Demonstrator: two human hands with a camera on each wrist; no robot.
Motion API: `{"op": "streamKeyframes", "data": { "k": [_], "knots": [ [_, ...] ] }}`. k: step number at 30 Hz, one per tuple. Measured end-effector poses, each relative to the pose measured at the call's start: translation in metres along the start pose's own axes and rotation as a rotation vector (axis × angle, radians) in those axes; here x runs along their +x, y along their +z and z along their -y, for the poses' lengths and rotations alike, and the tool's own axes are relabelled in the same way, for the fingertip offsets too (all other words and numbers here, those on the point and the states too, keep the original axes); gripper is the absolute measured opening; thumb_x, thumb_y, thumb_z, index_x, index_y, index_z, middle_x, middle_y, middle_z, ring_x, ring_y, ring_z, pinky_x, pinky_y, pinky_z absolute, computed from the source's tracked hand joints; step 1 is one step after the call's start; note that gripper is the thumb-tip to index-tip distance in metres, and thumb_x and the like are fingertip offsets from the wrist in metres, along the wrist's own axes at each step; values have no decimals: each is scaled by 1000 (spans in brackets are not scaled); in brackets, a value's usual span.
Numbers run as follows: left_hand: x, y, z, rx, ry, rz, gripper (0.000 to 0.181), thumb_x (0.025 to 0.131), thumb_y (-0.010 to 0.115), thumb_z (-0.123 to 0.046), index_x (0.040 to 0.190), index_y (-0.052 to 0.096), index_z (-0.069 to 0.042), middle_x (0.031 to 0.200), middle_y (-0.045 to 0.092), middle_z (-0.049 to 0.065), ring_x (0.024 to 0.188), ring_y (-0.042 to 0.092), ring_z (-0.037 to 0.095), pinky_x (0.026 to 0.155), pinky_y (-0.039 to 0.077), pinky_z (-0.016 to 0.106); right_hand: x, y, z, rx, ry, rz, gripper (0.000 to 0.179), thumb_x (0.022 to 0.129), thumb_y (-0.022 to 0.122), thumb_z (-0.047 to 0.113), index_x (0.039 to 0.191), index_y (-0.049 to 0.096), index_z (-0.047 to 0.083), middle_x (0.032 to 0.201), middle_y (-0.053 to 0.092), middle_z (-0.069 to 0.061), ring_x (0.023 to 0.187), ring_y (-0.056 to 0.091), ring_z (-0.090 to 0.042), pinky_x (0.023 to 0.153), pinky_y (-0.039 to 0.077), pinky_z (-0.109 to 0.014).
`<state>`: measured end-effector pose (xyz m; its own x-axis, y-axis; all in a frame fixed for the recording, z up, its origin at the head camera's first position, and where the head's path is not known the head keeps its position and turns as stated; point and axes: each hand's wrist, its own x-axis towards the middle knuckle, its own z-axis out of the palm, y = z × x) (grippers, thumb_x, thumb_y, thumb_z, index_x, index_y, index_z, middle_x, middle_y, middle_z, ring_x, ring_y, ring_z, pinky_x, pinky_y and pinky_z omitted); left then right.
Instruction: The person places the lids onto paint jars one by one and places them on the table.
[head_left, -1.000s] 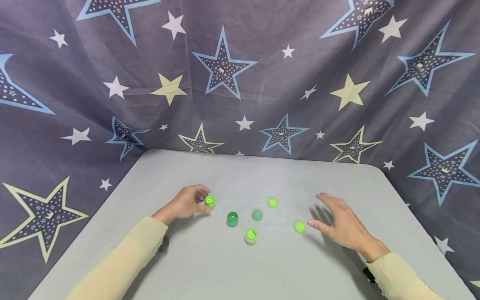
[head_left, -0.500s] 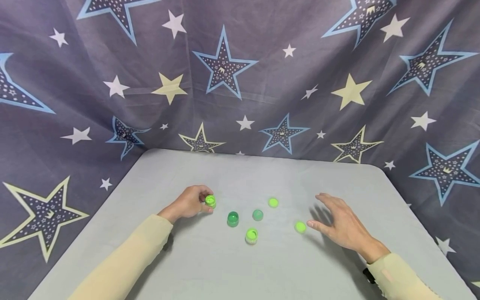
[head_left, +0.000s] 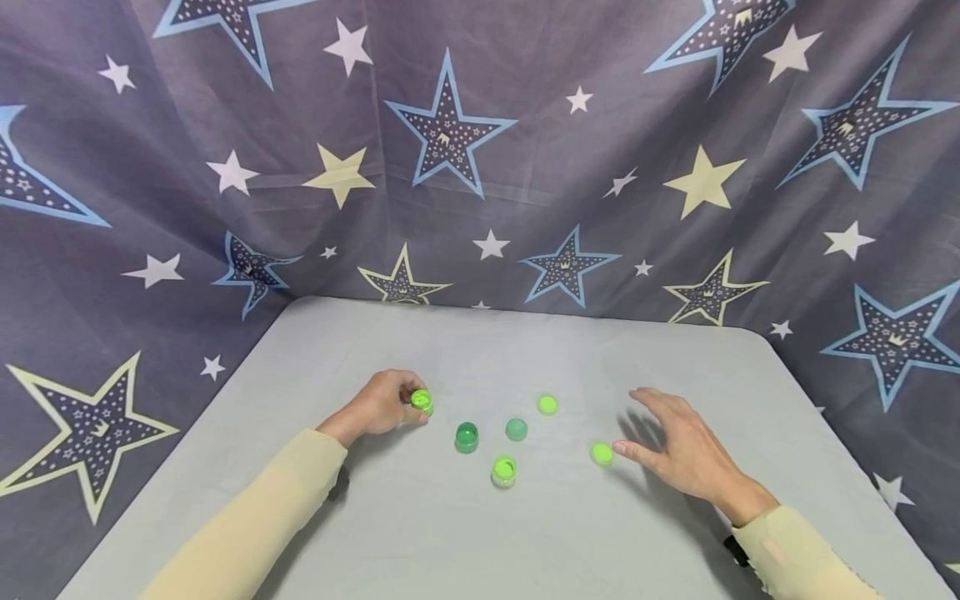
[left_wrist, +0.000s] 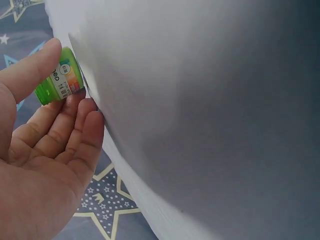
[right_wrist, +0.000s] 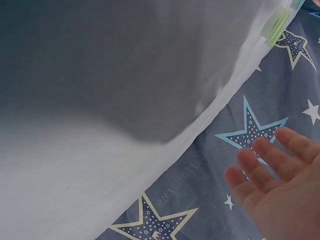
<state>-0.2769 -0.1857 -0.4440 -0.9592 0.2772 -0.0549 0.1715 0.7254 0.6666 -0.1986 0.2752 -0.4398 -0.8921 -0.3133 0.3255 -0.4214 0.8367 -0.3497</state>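
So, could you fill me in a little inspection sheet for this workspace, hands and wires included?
Surface: pale, smooth table.
Job's things: labelled lime jar in the left hand; dark green jar and second lime jar standing on the table; teal disc, far lime disc and near lime disc lying flat, possibly lids.
Clutter: nothing seen.
Hands: left hand holds its jar between thumb and fingers; right hand holds nothing, fingers spread, its thumb close to the near lime disc.
Cables: nothing seen.
Surroundings: dark star-patterned fabric behind the table and at both sides.
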Motion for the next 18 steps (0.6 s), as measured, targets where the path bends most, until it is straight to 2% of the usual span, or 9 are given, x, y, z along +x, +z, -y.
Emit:
{"op": "streamKeyframes", "data": {
  "k": [9, 18],
  "knots": [
    [-6, -3, -3, -31, 28, -11, 29, 78, 87, -8, 102, 70, -10, 92, 66, 1, 87, 63, 17, 79, 56, 34, -1, 2, 4, 24, 14, 8, 78, 86, 78, 54, 143, 55, 6, 143, 58, -18, 130, 51, -43, 106, 41, -63],
    [-11, -3, -11, -55, 38, -20, 30, 79, 87, -6, 103, 70, -9, 95, 67, 2, 84, 65, 16, 70, 57, 31, 0, 5, 10, 45, 13, 30, 78, 84, 80, 53, 141, 58, 4, 140, 60, -17, 130, 53, -42, 105, 43, -62]
  ]
}}
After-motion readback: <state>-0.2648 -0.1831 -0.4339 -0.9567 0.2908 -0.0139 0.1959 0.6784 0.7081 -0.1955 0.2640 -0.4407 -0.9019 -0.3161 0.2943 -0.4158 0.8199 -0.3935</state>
